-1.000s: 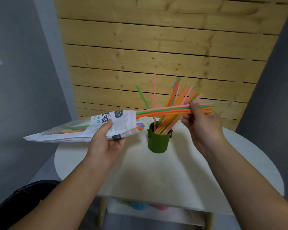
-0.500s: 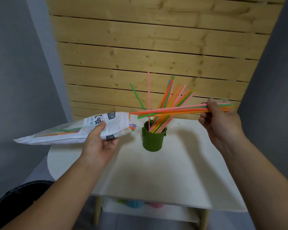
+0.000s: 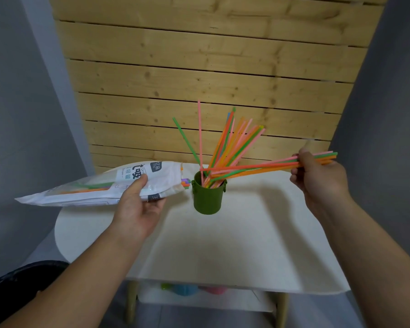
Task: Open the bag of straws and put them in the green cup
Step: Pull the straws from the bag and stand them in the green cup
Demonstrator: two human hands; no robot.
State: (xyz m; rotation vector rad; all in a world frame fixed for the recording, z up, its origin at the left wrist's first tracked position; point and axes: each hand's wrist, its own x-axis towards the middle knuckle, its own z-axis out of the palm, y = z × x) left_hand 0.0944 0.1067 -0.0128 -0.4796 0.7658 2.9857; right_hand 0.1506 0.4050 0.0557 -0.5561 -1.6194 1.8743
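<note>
**Risk of a snag and a spill**

Fingers of the right hand (image 3: 317, 178) pinch a bunch of straws (image 3: 258, 167). Its free tips sit over the green cup (image 3: 208, 197), left of those fingers. The left hand (image 3: 137, 207) has fingers clamped on the bag (image 3: 88, 189). Swung carelessly, the tips could snag the standing straws (image 3: 232, 143) and tip the cup.

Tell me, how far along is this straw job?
Partway. The bag is open, and many straws already stand in the green cup. The right hand grips a bundle that is clear of the bag but not yet in the cup. The left hand holds the bag, with more straws visible inside to move.
</note>
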